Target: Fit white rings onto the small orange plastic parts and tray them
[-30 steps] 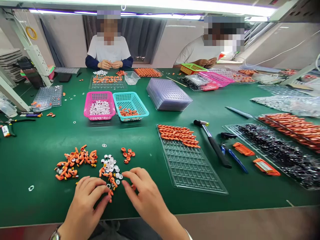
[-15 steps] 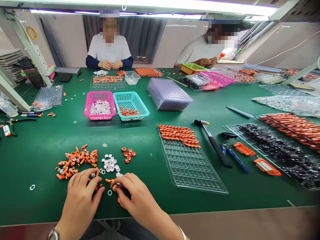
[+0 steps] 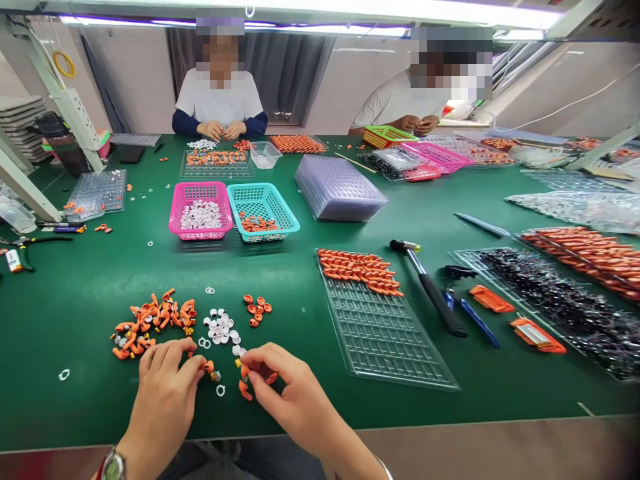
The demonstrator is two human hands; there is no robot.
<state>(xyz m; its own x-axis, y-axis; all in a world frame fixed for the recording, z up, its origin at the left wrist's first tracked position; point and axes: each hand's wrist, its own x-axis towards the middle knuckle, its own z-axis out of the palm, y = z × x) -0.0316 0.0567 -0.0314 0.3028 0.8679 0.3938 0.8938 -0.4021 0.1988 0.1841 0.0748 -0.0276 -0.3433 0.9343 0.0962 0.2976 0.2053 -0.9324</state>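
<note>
My left hand (image 3: 165,383) is closed, thumb and fingertips pinching an orange earbud-shaped part (image 3: 210,367) with a grey end. My right hand (image 3: 293,400) pinches a second orange earbud-shaped part (image 3: 244,373) with a yellow tip; more orange shows below and behind its fingers, partly hidden. A white ring (image 3: 221,391) lies on the table between both hands. Beyond my left hand is a heap of orange earbud-shaped parts (image 3: 157,313). Small white caps (image 3: 220,327) lie scattered ahead of my hands, beside a cluster of round orange caps (image 3: 257,309).
A clear tray (image 3: 385,340) partly filled with orange pieces lies to the right, then a hammer (image 3: 430,293) and blue-handled pliers (image 3: 477,320). Pink (image 3: 173,213) and turquoise (image 3: 295,227) baskets stand ahead, near stacked clear trays (image 3: 340,190). Two people sit across the green table.
My right hand has shifted slightly right, its orange part now more upright. The part at my left fingertips has come into clearer view, and the white ring has moved slightly.
</note>
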